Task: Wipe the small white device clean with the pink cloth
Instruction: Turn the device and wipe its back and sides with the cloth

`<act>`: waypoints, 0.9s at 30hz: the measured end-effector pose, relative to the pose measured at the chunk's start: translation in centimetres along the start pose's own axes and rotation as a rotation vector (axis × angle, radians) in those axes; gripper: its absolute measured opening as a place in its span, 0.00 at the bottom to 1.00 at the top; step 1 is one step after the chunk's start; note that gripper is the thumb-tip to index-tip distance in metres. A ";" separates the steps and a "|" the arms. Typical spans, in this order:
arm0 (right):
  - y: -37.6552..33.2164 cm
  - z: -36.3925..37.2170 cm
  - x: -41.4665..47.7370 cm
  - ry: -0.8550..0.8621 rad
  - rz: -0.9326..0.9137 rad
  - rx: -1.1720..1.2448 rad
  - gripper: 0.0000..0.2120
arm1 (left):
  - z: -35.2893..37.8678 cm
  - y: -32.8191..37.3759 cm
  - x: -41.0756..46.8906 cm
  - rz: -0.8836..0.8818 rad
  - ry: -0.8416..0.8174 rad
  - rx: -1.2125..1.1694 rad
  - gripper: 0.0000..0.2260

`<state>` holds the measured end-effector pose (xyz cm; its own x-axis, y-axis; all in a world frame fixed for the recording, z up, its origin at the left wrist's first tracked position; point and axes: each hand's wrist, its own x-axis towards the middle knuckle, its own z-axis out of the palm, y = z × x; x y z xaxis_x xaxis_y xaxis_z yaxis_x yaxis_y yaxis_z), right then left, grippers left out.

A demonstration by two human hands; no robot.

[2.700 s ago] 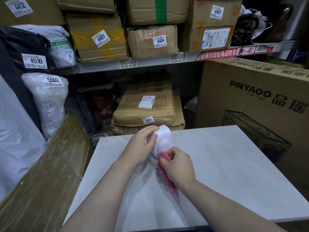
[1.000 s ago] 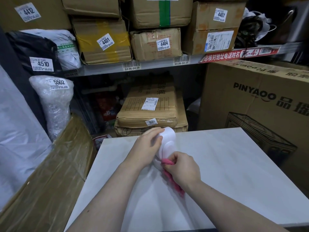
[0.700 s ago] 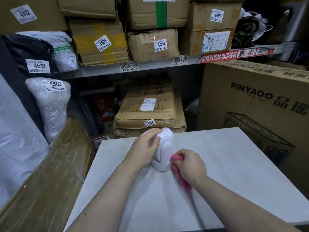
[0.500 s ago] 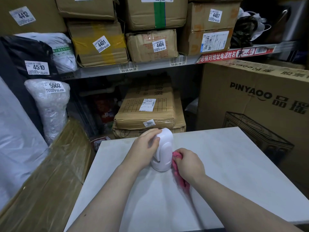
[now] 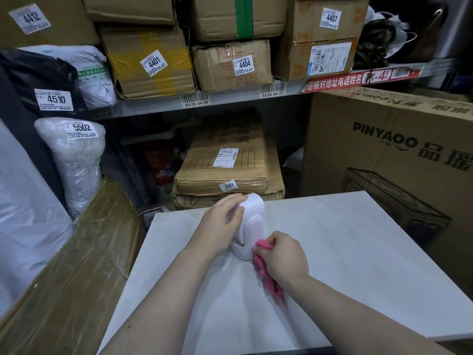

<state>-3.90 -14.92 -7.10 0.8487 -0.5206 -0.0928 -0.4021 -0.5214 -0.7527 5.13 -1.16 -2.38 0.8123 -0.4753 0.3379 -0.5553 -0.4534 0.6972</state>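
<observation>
On a pale surface in a crowded stockroom: a small white device, upright on its round base, toward the far edge and left of centre. Steadied from the left by the left hand, fingers curled over the rounded top, thumb against the near side. Pressed to the lower right of the base by the right hand: a pink cloth, bunched, with that hand's fingers clamped tight on it and the loose end trailing back along the surface under the wrist. Both forearms bare, reaching in from the near edge.

Behind, on a grey shelf with barcode tags along its front: taped cardboard cartons bearing number stickers, among them 4401, 4404 and 4407. Below the shelf, just beyond the far edge of the surface: a stack of flat brown parcels, one tagged 3507. To the right, standing beside the surface: a large carton printed PINYAOO. To the left: a bubble-wrapped bundle labelled 5502, and a long brown film-wrapped package lying alongside the surface.
</observation>
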 end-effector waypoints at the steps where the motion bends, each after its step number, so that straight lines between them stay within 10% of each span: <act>1: -0.1 0.0 -0.1 -0.003 0.002 0.003 0.11 | 0.0 0.0 0.0 -0.001 0.000 -0.003 0.14; 27: 0.6 -0.4 0.7 -0.071 0.000 -0.071 0.05 | -0.1 0.3 -0.1 -0.010 0.003 -0.017 0.14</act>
<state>-3.68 -15.93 -7.36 0.8699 -0.4727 -0.1407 -0.4234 -0.5695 -0.7046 4.89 -1.13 -2.15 0.8186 -0.4686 0.3322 -0.5436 -0.4451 0.7116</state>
